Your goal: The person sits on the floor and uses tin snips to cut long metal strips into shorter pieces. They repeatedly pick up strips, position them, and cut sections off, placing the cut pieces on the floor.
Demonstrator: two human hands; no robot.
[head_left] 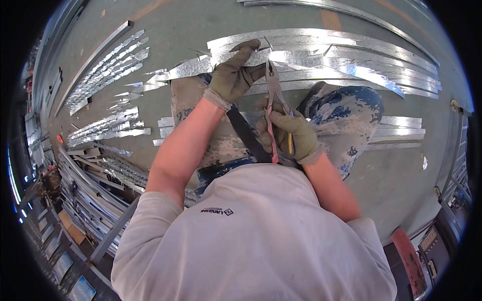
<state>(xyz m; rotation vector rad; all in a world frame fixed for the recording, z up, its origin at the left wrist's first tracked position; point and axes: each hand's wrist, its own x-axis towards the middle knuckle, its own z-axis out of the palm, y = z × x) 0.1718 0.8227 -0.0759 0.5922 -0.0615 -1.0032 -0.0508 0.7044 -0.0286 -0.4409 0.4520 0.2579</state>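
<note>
**Metal offcuts across the floor**

Cut metal strips (108, 62) lie in rows toward the floor's (201, 20) left edge. Shorter strips (401, 128) lie near its right edge. Long profiles (88, 193) are stacked at the lower left corner. One long rail (93, 55) lies diagonally at upper left.

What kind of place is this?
Most likely a sheet-metal workshop floor. Cut galvanised strips lie across the concrete floor, and long metal profiles are stacked at the left. The left hand grips one strip while the right hand works snips on it.
</note>
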